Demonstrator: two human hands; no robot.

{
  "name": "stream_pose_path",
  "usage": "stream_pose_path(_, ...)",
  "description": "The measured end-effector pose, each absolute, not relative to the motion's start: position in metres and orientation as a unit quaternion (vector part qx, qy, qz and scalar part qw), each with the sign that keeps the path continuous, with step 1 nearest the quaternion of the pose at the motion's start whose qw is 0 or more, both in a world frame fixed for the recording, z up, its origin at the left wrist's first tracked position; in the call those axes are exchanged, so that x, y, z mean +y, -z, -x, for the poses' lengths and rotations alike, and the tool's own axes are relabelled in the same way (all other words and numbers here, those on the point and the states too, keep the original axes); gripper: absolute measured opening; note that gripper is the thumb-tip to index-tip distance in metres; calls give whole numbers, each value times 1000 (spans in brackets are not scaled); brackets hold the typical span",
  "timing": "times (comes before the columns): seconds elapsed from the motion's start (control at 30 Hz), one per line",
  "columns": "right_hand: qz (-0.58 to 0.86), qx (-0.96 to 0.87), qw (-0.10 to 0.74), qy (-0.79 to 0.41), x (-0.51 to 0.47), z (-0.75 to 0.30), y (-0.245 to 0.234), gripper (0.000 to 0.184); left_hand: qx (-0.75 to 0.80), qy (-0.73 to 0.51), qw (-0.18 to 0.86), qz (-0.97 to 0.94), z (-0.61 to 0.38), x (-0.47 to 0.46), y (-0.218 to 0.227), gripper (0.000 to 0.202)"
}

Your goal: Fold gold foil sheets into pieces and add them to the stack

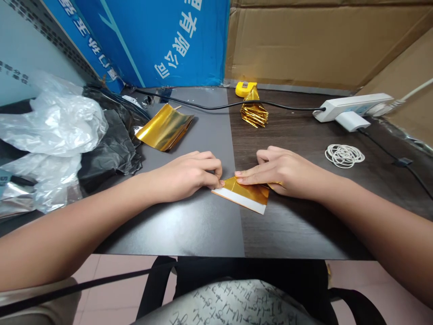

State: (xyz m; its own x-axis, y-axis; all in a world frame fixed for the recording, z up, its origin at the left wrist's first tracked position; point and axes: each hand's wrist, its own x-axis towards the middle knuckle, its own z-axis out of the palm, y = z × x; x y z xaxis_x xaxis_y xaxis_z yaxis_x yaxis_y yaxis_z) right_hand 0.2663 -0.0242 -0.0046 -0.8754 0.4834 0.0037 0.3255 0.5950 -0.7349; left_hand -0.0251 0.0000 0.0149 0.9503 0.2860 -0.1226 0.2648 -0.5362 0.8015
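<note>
A partly folded sheet of gold foil paper (252, 191) lies on the table before me, a white strip showing along its near edge. My left hand (194, 176) pinches the sheet's left corner between thumb and curled fingers. From the other side, my right hand (282, 171) presses extended fingers down on the folded top, and its thumb side rests by the right edge. Farther back on the left is a stack of gold foil sheets (165, 126), slightly curled. Beyond my right hand, several folded gold pieces (254, 110) are nested in a pile.
A yellow tape measure (245, 88) sits behind the folded pile. The black cable (203, 107) runs across the back to a white power strip (353, 107). Coiled white cord (344, 156) lies at right. Clear plastic bags (57, 117) and a black bag (111, 140) crowd the left.
</note>
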Motion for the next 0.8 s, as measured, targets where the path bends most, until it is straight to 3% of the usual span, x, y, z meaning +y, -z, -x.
stream_pose_path(0.2,268,-888,130,-351,-23,-266,5,40,142,-8,439,-887,26,1,-15,29)
stream_pose_path(0.57,239,-895,99,-362,-28,-259,6,44,136,37,262,-955,31,8,-20,29)
stream_pose_path(0.8,207,-871,180,-409,-34,-252,2,34,181,65,211,-958,27,1,-14,36)
